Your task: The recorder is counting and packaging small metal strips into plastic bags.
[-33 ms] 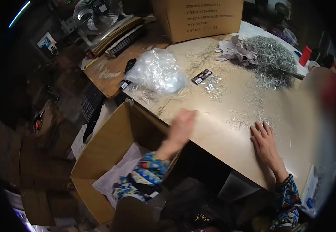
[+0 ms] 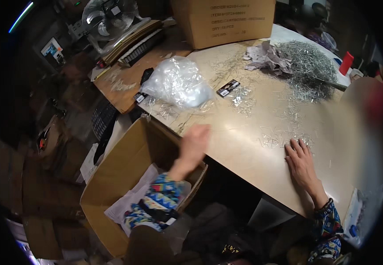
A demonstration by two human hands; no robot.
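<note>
My right hand [image 2: 303, 165] lies palm down on the pale tabletop [image 2: 244, 148], its fingers stretched out. Its fingertips rest at a loose scatter of thin, silvery wire-like pieces [image 2: 274, 139]. Over the table's near left edge, beside the open cardboard box [image 2: 112, 176], hovers my left hand [image 2: 194, 143]. Motion smears its fingers, so whether it grips anything cannot be made out. White paper [image 2: 136, 194] lies inside the box, partly behind my left sleeve. A big tangled heap of the same silvery pieces [image 2: 310, 66] stands at the far right of the table.
A filled clear plastic bag [image 2: 178, 81] and a small black card [image 2: 228, 88] sit toward the back left. Crumpled grey paper [image 2: 268, 57] touches the heap. Behind stands a large carton [image 2: 227, 22]. A red object [image 2: 346, 63] is at the far right.
My left hand has moved a little to the left, from above the tabletop toward the open box. The right hand stays in place on the scattered pieces.
</note>
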